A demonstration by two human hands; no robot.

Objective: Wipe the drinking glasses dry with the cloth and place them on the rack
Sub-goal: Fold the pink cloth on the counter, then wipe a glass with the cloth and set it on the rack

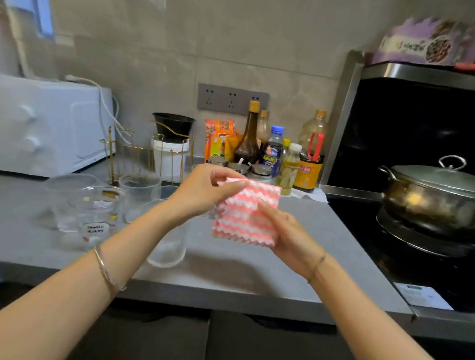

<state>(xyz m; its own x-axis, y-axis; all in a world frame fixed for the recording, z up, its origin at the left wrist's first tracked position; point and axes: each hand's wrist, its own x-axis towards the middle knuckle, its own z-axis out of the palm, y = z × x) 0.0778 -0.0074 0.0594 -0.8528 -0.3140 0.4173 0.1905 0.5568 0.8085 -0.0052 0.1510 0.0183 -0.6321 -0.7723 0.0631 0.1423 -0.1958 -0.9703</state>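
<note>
While both arms reach out over the grey bench, nothing on it is being touched. A white microwave fills the back left corner of the bench. Off the bench's right edge, a lidded metal pot sits on a black hob.

The gold wire rack stands at the back edge, just beside the microwave, and a white tub with a black bowl on top shows through its wires. A cluster of sauce and oil bottles crowds the back right corner.

Several clear glasses stand upright on the left half of the bench, in front of the rack and close together. One printed glass shows a small label with lettering. A ribbed glass is the one nearest the front edge, partly hidden behind the left forearm.

The cloth, pink and white in zigzag stripes, is folded to a rough square. It is held in the air above the middle of the bench, apart from every glass.

The left hand pinches the cloth's upper left edge between thumb and curled fingers. The right hand grips the lower right part, thumb lying across the front and fingers tucked behind. A thin bangle circles the left wrist.
</note>
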